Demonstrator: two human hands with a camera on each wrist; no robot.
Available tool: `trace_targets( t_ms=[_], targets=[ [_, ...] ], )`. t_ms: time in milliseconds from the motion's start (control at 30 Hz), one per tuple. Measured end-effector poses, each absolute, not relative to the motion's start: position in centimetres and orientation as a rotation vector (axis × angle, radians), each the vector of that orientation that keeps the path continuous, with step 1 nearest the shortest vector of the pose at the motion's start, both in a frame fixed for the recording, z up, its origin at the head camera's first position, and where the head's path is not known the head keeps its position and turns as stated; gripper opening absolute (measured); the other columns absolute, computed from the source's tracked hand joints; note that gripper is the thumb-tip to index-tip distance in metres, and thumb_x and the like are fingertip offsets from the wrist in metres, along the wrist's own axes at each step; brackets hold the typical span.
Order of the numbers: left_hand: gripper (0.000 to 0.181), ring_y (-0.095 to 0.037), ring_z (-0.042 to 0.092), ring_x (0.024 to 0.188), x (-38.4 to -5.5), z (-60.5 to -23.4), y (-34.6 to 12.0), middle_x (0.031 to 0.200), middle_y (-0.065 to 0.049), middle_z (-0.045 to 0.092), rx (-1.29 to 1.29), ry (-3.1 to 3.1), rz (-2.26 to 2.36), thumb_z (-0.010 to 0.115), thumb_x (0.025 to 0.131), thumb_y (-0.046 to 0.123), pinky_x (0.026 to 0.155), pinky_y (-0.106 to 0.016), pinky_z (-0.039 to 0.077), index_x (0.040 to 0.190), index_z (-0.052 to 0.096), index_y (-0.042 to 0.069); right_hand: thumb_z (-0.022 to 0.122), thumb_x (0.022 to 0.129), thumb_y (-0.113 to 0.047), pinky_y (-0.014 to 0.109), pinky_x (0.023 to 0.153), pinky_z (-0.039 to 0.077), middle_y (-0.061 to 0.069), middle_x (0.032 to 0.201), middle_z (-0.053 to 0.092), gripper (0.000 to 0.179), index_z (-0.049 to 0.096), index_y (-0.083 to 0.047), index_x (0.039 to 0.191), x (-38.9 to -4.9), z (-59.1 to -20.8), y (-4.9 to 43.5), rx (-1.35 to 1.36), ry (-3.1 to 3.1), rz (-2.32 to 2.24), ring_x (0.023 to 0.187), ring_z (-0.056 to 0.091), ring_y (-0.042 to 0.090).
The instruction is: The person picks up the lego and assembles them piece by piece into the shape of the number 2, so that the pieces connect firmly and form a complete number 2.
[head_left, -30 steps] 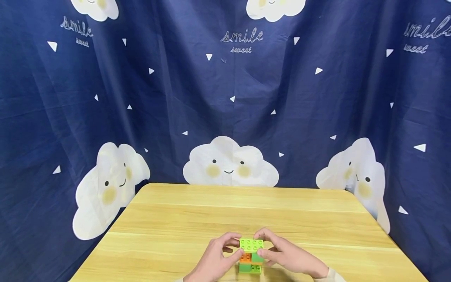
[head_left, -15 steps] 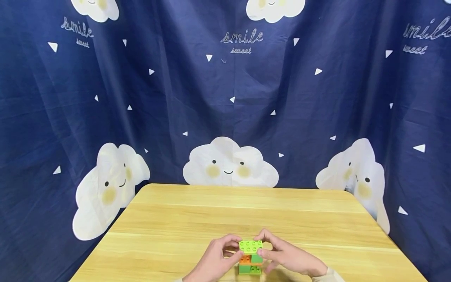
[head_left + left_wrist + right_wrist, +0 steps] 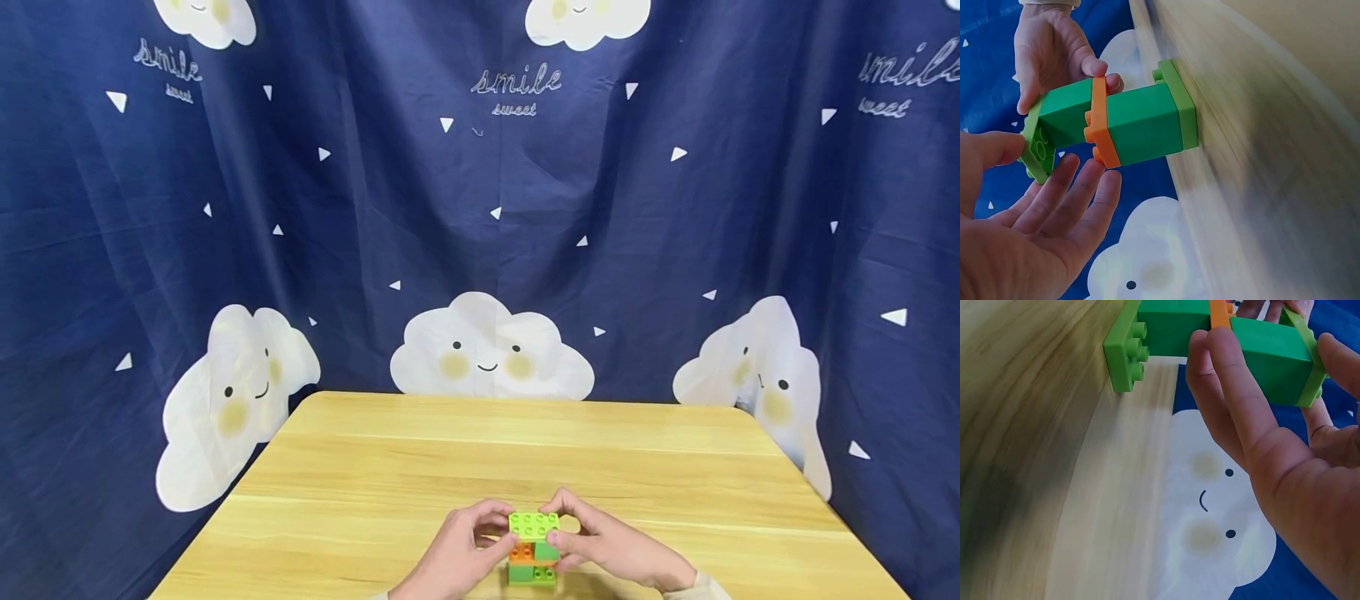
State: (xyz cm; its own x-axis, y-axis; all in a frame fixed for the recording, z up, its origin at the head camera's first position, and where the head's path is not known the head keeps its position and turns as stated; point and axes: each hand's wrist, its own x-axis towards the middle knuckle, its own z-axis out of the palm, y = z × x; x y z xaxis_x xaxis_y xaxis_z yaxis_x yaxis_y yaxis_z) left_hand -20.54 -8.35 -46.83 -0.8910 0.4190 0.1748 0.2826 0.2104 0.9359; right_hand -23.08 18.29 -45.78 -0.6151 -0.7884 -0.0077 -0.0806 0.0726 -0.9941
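Observation:
A small tower of toy building bricks stands on the table near its front edge. Its base is a light green plate [image 3: 1185, 112], with a dark green brick [image 3: 1144, 122] on one end. Above come an orange plate [image 3: 1105, 137], another dark green brick [image 3: 1067, 105] offset to the right, and a studded light green top plate [image 3: 533, 526]. My left hand [image 3: 453, 550] pinches the top plate's left end, thumb in front and fingers behind. From the right, my right hand [image 3: 615, 546] grips its other end, while lower fingers reach the orange plate's side.
The wooden table [image 3: 480, 450] extends away behind the tower. A navy curtain [image 3: 495, 183] printed with smiling clouds and white triangles hangs beyond its far edge and along both sides.
The top plate has come down very slightly with both hands on it. My right hand's lower fingers have swung out and then back in against the tower.

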Motion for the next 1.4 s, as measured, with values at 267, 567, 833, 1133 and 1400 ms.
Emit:
trace_targets(
  t_ms=[267, 567, 833, 1133, 1400],
  targets=[
    [0.03, -0.014, 0.071, 0.1, -20.42, -46.66, -8.47, 0.108, -0.006, 0.074, 0.665, 2.327, 1.788, 0.07, 0.097, 0.017, 0.086, -0.028, 0.061, 0.123, 0.066, 0.003, 0.046, 0.111, -0.019, 0.047, 0.095, 0.058, 0.017, 0.133, 0.044, 0.025, 0.043, -0.003, 0.13, -23.06, -45.78, 18.06, -0.846, 1.782, -1.61, 0.112, 0.063, 0.05],
    [0.028, -0.011, 0.071, 0.099, -20.33, -46.51, -8.36, 0.11, -0.006, 0.074, 0.7, 2.322, 1.796, 0.07, 0.098, 0.015, 0.086, -0.021, 0.058, 0.122, 0.066, 0.003, 0.05, 0.11, -0.022, 0.029, 0.095, 0.056, 0.015, 0.13, 0.053, 0.026, 0.045, -0.005, 0.128, -23.03, -45.7, 18.22, -0.828, 1.847, -1.58, 0.105, 0.068, 0.049],
    [0.026, -0.01, 0.071, 0.098, -20.45, -46.7, -8.31, 0.11, -0.006, 0.074, 0.743, 2.331, 1.804, 0.069, 0.098, 0.016, 0.085, -0.018, 0.056, 0.12, 0.066, 0.004, 0.05, 0.109, -0.022, 0.031, 0.094, 0.057, 0.016, 0.13, 0.053, 0.027, 0.045, -0.005, 0.13, -23.02, -45.6, 18.2, -0.837, 1.872, -1.571, 0.106, 0.068, 0.047],
    [0.03, -0.011, 0.071, 0.102, -20.57, -46.83, -8.55, 0.11, -0.004, 0.076, 0.775, 2.383, 1.721, 0.067, 0.1, 0.021, 0.082, -0.02, 0.057, 0.124, 0.063, 0.005, 0.048, 0.11, -0.023, 0.038, 0.091, 0.06, 0.024, 0.142, 0.036, 0.037, 0.037, -0.007, 0.142, -23.09, -46.21, 18.15, -0.824, 1.897, -1.562, 0.105, 0.068, 0.037],
    [0.034, -0.01, 0.069, 0.102, -20.7, -46.39, -8.75, 0.114, -0.002, 0.074, 0.787, 2.406, 1.659, 0.067, 0.1, 0.025, 0.086, -0.026, 0.057, 0.129, 0.062, 0.007, 0.058, 0.106, -0.026, 0.028, 0.088, 0.055, 0.016, 0.14, 0.045, 0.048, 0.038, -0.009, 0.146, -23.13, -45.69, 18.49, -0.898, 2.153, -1.387, 0.113, 0.062, 0.022]
  ],
)
